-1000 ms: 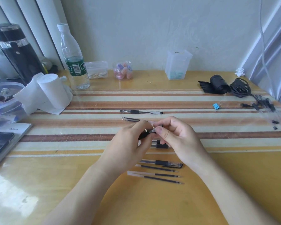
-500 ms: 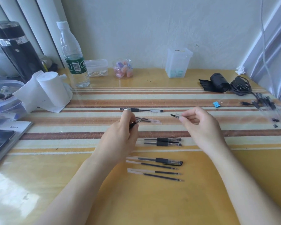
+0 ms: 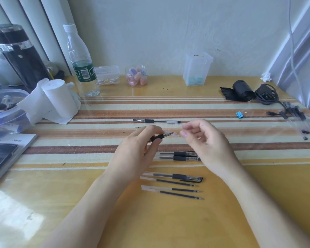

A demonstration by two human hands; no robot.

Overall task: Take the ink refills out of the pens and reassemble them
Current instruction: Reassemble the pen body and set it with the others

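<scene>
Because the left hand (image 3: 138,153) grips the pen (image 3: 157,138) by its black sleeve at mid-frame, tip aimed right, its nib end is offered to the right hand (image 3: 206,142), whose fingers curl just beside it; whether they pinch anything I cannot tell. Loose refills (image 3: 176,183) lie parked on the tabletop (image 3: 168,221), lower centre.

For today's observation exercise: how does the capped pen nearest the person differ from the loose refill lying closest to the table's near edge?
The capped pen is thicker, with a clear barrel, black grip and cap; the refill is a bare thin tube. The capped pen's tip is covered; the refill's metal tip is exposed. Both lie flat, untouched, tips pointing right.
</scene>
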